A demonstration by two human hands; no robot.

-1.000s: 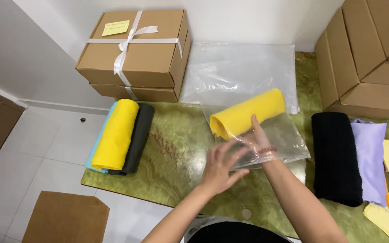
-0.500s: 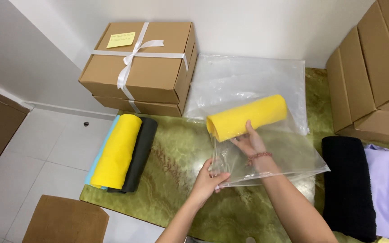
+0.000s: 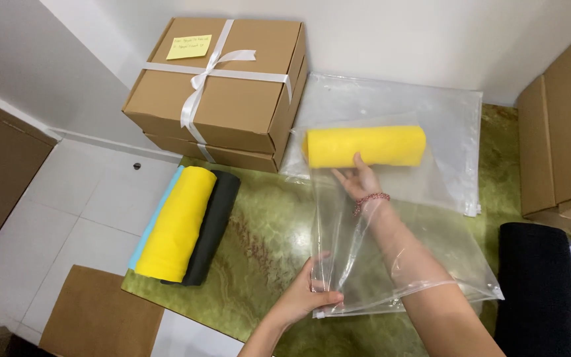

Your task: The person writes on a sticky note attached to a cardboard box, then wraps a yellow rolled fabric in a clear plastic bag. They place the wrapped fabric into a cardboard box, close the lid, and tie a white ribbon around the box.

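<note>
A rolled yellow cloth [image 3: 365, 145] lies deep inside a clear plastic bag [image 3: 424, 231] on the green marble table [image 3: 259, 231]. My right hand [image 3: 358, 180] is pushed into the bag up to the forearm and holds the near side of the roll. A beaded bracelet circles that wrist. My left hand [image 3: 305, 294] pinches the bag's open edge at its near left corner. A second clear bag [image 3: 398, 106] lies flat underneath, toward the wall.
Brown cardboard boxes tied with white ribbon [image 3: 219, 79] stand at the back left. Yellow, black and light-blue rolled cloths [image 3: 183, 221] lie at the table's left edge. More cardboard boxes [image 3: 563, 132] are stacked at right, above a black folded cloth [image 3: 536, 284].
My right hand has pushed the yellow roll farther into the bag, toward the wall. My left hand has slid back to grip the bag's open edge.
</note>
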